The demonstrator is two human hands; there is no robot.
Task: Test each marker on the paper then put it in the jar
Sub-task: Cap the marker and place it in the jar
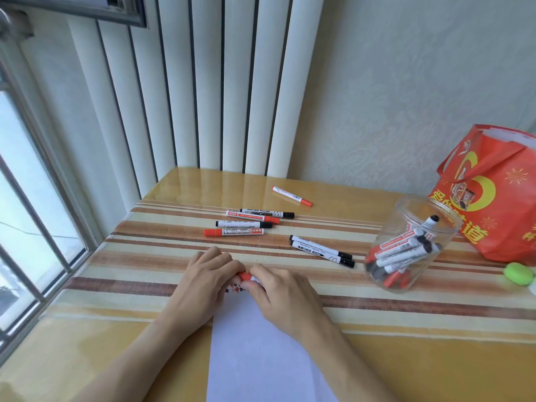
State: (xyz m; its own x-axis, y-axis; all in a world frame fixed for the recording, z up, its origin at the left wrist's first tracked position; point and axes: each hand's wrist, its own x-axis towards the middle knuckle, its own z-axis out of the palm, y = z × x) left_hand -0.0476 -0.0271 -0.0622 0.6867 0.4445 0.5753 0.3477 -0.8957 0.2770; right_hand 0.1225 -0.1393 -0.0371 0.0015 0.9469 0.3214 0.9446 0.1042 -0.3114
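A red-capped marker (pixel 247 276) is held between both hands at the far end of the sheet of paper (pixel 261 349), its long axis lying roughly left to right, the cap end toward the left. The left hand (pixel 207 281) is curled round the red cap, and the right hand (pixel 277 291) is pinched on the white barrel; the marker is shared equally, so neither hand is nearer. Whether the cap is being pulled off or pressed on cannot be told, though small red and dark marks (pixel 232 287) are seen on the paper just below the cap.

Far of the hands, a loose group of four markers (pixel 249 223) is laid almost parallel on the striped, glossy table (pixel 139 256), with one red marker (pixel 291 195) farther off by itself. To the right, a pair of black-capped markers (pixel 322 250) is set side by side. Farther right, the jar (pixel 412 242) is seen: clear plastic, round, tilted on its side, its open mouth turned up and away, several smooth white barrels already inside. The held marker would have to be carried rightward to it, a move judged easier for the right hand. A red bag (pixel 499 192) stands behind the jar.
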